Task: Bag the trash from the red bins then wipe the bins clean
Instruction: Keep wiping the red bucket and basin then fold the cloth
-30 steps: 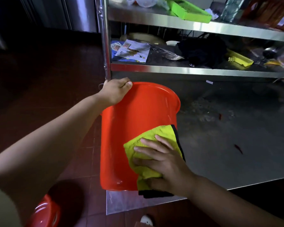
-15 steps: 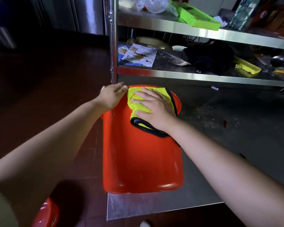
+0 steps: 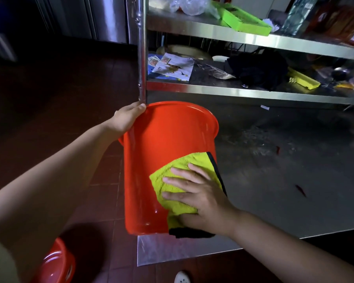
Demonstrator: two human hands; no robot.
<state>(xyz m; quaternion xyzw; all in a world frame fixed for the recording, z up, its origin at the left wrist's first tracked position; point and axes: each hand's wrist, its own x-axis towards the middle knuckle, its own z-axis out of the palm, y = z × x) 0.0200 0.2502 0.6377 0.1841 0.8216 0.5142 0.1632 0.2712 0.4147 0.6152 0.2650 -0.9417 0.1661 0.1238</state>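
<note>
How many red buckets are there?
2. One red plastic bin lies tipped on the steel table's edge, being wiped; another red plastic bin sits on the floor, bottom left. More may be out of view.

Steel table [image 3: 274, 201] under red bin [image 3: 161, 160], papers [image 3: 172, 66] on steel shelf [image 3: 233, 91]

Two red bins: one [image 3: 164, 160] on tabletop [image 3: 274, 201], one [image 3: 55, 264] on floor. One yellow cloth [image 3: 184, 170]. Two hands [image 3: 127, 119] [image 3: 202, 199]. Two steel shelves [image 3: 253, 37] [image 3: 233, 91]. Two green trays [image 3: 245, 22] [image 3: 302, 79].
</note>
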